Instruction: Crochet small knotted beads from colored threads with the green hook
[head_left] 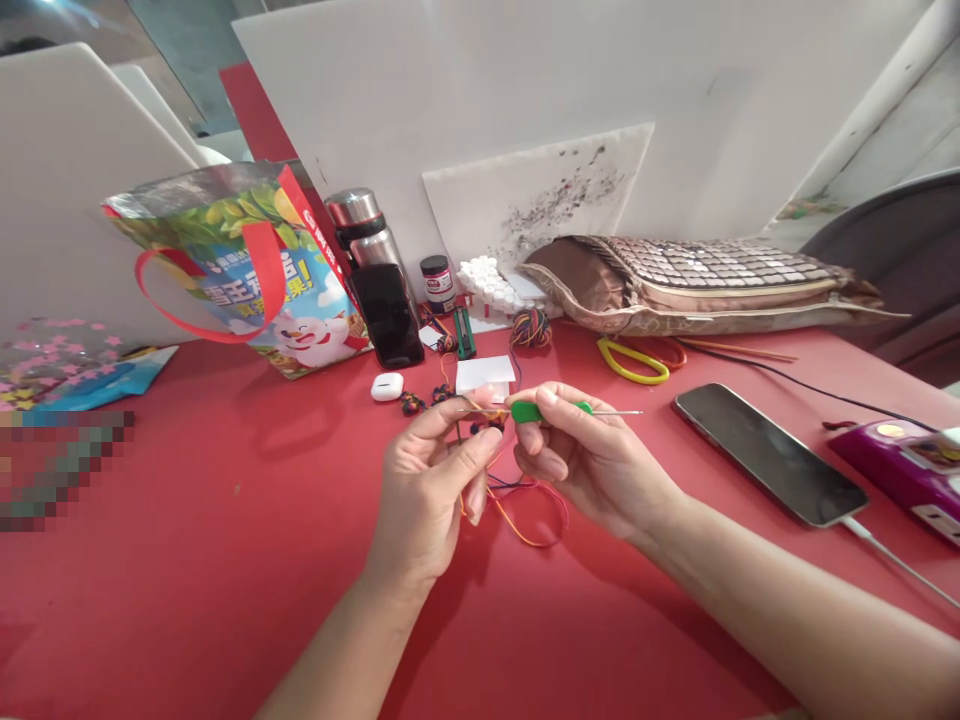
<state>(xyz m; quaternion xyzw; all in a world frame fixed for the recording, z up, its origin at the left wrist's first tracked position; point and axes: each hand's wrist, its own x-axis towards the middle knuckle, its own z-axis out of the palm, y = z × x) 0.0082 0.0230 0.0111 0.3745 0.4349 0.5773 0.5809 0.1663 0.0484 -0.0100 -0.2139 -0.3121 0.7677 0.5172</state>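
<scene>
Lying sideways, a green-handled hook (526,411) is pinched in the right hand (596,450). Its left end points into the small yarn piece (492,423), gripped by the left hand's (431,475) fingertips.

Looked fairly bright, lit softly, seemingly from above. Flared into a white spot at the upper left corner. Threw diffuse shadows on the red table (225,560) beneath the left hand (427,470) and right hand (592,440). Glinted on the metal flask (369,235) and patterned bag (720,268). Stretched toward the edges, broke into coarse pixel blocks at far left, and softened fine detail.
</scene>
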